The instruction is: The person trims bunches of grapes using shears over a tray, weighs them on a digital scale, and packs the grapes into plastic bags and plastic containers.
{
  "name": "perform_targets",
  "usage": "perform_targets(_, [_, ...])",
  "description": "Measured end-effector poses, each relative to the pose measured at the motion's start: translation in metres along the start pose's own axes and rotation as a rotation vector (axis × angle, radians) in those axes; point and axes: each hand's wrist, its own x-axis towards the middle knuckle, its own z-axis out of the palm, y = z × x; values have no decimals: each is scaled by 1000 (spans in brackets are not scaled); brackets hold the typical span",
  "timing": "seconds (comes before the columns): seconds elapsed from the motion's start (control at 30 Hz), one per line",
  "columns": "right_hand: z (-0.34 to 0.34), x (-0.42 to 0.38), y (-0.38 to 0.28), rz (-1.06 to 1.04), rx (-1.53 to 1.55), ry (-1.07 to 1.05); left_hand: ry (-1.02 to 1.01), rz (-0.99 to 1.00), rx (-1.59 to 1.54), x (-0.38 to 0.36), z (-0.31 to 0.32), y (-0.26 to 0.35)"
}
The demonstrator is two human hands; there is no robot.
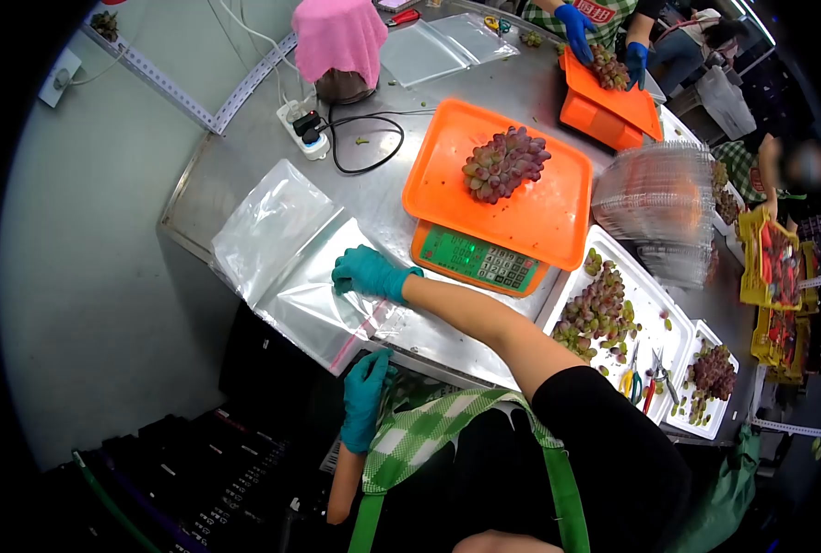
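Plastic bags (286, 249) are lying flat near the steel desk (244, 152) edge, and we are pressing our right hand (366, 273) with fingers spread on the top one while our left hand (366, 392), holding nothing, is resting open at the edge, peeling carefully one sheet.

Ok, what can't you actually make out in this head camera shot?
- Scale display: digits too small to read.
- Left hand: palm and fingertips turned away at the table edge, so any grip is unclear.
- Thing under the pink cloth: covered.
- Co-worker's grapes: partly behind blue gloves.
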Motion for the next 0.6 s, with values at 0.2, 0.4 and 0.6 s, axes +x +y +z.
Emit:
perform_targets(0.2, [-28, -1, -19, -103, -159, -179, 18, 12, 23, -9, -4, 4])
perform_targets(0.4, [-8, -2, -2, -183, -104, 11, -8, -1, 12, -6, -1, 0])
perform_targets(0.6, [-6, 7, 0, -5, 103, -46, 2, 6, 11, -9, -1, 4])
